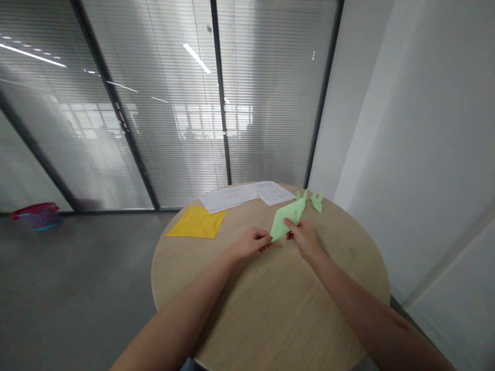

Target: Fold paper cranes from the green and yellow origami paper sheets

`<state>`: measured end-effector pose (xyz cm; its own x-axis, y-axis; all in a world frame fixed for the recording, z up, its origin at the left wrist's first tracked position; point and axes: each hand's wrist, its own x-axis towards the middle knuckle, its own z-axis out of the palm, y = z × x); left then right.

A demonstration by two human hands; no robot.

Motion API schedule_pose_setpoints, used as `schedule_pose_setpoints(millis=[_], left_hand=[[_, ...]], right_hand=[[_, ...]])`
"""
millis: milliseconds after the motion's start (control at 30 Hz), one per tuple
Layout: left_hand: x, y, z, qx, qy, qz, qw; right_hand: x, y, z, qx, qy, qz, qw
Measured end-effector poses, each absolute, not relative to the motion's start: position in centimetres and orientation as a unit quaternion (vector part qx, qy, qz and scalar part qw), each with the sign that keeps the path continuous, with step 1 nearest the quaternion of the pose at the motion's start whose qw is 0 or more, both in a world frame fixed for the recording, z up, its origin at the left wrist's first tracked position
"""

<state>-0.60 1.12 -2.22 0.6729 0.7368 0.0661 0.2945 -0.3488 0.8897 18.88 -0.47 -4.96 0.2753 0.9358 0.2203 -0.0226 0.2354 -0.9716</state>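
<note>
A folded sheet of light green paper [283,220], roughly diamond-shaped, is held between both hands just above the round table. My left hand [255,242] pinches its lower left corner. With the thumb on top, my right hand [303,238] grips its right side; the fingers beneath are partly hidden. Close behind the held paper is a small green folded paper figure [303,200], partly covered by it. A second green paper figure [317,202] stands a little to the right.
A yellow sheet of paper [199,222] lies at the table's left, near white sheets [228,197] at the far edge, one of them printed [274,193]. The round wooden table [278,309] stands near a glass partition with blinds [266,103] and a white wall [436,154]. A red and blue basket [36,216] sits on the floor.
</note>
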Motion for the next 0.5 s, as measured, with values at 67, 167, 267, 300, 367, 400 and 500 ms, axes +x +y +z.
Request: schedule_pose_setpoints(millis=[67, 167, 267, 300, 367, 400, 500], left_hand=[[-0.71, 1.18, -2.26, 0.782, 0.322, 0.235, 0.479], [-0.89, 1.16, -2.12, 0.781, 0.326, 0.237, 0.477], [-1.04, 1.00, -1.77, 0.779, 0.355, 0.257, 0.449], [-1.06, 0.95, -1.67, 0.779, 0.362, 0.263, 0.439], [-1.03, 0.89, -1.57, 0.785, 0.364, 0.266, 0.424], [-0.98, 0.89, -1.60, 0.791, 0.360, 0.263, 0.419], [-0.70, 0.97, -1.99, 0.807, 0.353, 0.253, 0.400]], right_hand=[[19.00, -0.37, -5.02, -0.489, -0.462, 0.374, 0.639], [19.15, -0.27, -5.01, -0.494, -0.444, 0.377, 0.646], [19.18, -0.26, -4.98, -0.501, -0.423, 0.379, 0.653], [19.15, -0.28, -4.98, -0.503, -0.422, 0.378, 0.653], [19.01, -0.35, -5.02, -0.502, -0.430, 0.379, 0.648], [18.92, -0.40, -5.04, -0.499, -0.439, 0.381, 0.642], [18.63, -0.54, -5.07, -0.495, -0.465, 0.396, 0.619]])
